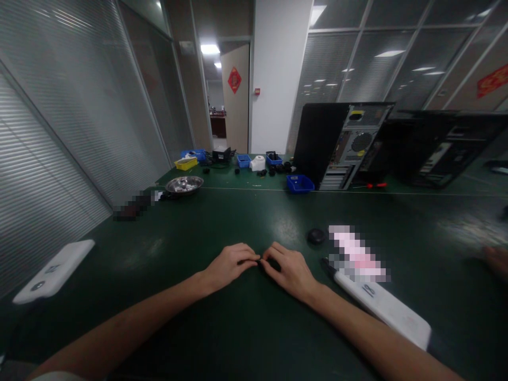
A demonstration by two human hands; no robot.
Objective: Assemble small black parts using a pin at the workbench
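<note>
Both hands meet over the middle of the dark green table (pixel 234 328). My left hand (pixel 232 264) comes in from the left, its thumb and fingertips pinched together. Opposite it, my right hand (pixel 289 271) has its thumb and index finger curled into a pinch. Between the fingertips is a small dark thing (pixel 260 261), too small to name and mostly covered by the fingers. To the right of my right hand lies a round black object (pixel 316 236). Beyond my right wrist is a white power-bank-like device (pixel 381 304) marked 18.
A similar white device (pixel 55 271) lies at the left edge. Farther back stand a metal bowl (pixel 184 185) with small items, a blue bin (pixel 300 183), a yellow tray (pixel 186 163) and a black computer tower (pixel 321 140). Another person's hand (pixel 496 259) shows at the right edge.
</note>
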